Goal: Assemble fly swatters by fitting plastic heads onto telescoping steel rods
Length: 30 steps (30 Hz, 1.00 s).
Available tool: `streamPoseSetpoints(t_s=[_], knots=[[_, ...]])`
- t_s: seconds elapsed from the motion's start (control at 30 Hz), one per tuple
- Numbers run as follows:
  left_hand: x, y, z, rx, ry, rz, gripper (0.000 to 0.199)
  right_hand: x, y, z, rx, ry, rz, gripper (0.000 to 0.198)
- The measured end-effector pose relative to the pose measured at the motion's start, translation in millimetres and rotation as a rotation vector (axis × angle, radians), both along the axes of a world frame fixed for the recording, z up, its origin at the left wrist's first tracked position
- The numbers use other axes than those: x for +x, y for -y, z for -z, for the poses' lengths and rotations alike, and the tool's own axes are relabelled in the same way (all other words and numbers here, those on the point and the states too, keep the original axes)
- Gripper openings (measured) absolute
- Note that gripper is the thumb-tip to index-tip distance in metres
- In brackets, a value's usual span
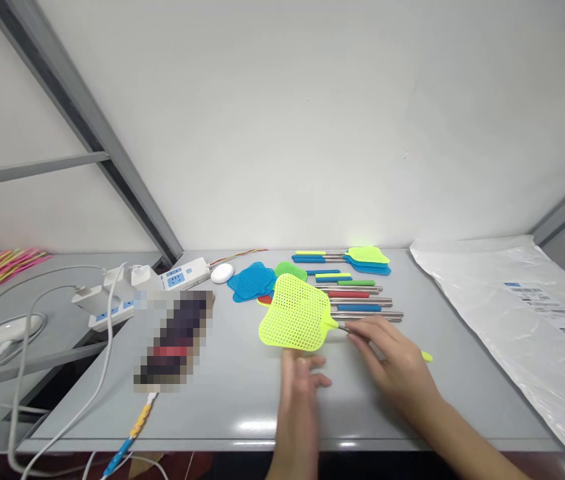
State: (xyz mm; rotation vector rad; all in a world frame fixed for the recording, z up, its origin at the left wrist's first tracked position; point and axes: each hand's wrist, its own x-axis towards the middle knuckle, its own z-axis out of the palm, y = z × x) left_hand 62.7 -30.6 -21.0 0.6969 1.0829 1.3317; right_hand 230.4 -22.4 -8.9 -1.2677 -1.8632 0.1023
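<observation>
A yellow-green fly swatter [296, 313] is raised over the grey table, its perforated head pointing left. My right hand [399, 360] is closed on its thin metal rod, close to the neck; the yellow handle tip [427, 357] shows beyond the hand. Just below the swatter head is my left hand [299, 387], fingers apart and partly hidden by the head; I cannot tell whether it touches. Behind lie loose blue swatter heads [252, 280] and a green one [291, 270]. Several metal rods with coloured grips [359, 308] lie in rows to the right.
Complete swatters [367, 257] lie by the back wall. A white plastic bag [512, 320] covers the right side. At left are a power strip [185, 273], a white round device [222, 273], a pixelated object [177, 340] with a cable, and white plugs [112, 293].
</observation>
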Motion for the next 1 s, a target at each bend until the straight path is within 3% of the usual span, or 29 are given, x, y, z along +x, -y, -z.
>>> streamPoseSetpoints(t_s=[0.1,0.3,0.57,0.73,1.0], knots=[[15.6,0.9,-5.3,-0.046,0.008,0.072,0.042,-8.4,3.1,4.4,0.036,0.028,0.009,0.026],[24.3,-18.2,-18.2,0.060,0.170,0.055,0.043,-18.3,7.2,11.9,0.123,0.101,0.046,0.034],[8.0,-41.0,-15.6,0.013,0.266,-0.074,0.041,11.9,6.0,15.5,0.017,0.315,0.206,0.020],[-9.9,-50.6,-16.6,-0.033,0.320,-0.136,0.035,20.7,8.2,16.6,-0.181,0.296,0.137,0.017],[-8.2,-47.4,-11.4,-0.056,0.361,-0.149,0.031,13.4,11.1,23.6,-0.166,0.362,0.095,0.024]])
